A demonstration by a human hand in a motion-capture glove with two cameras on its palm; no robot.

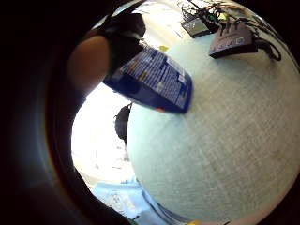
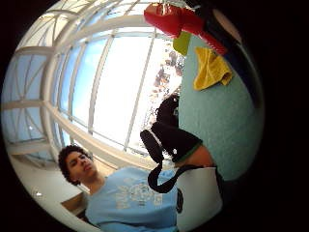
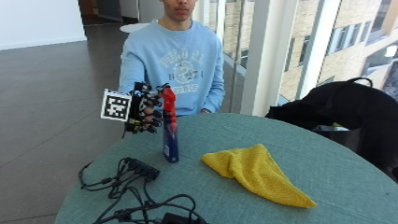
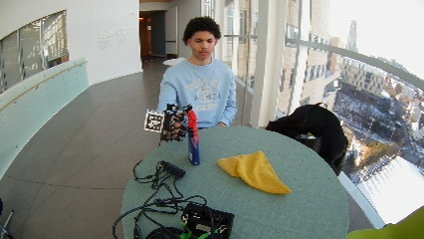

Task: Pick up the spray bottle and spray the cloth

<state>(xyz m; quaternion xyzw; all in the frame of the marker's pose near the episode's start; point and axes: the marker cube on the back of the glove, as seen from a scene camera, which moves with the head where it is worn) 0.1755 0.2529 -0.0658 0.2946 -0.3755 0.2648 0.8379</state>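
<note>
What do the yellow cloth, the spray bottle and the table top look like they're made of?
The yellow cloth looks like soft microfibre or terry: fuzzy and crumpled. The spray bottle seems plastic: a glossy red trigger head over a dark blue body with a printed label. The table appears covered in teal woven fabric, its weave showing in the palm view.

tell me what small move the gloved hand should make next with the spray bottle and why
Probably lift it and swing the nozzle toward the yellow cloth. The right hand grips the red top of the spray bottle, which appears to stand upright on the table, and the cloth lies apart from it, so a spray from here would likely miss.
</note>
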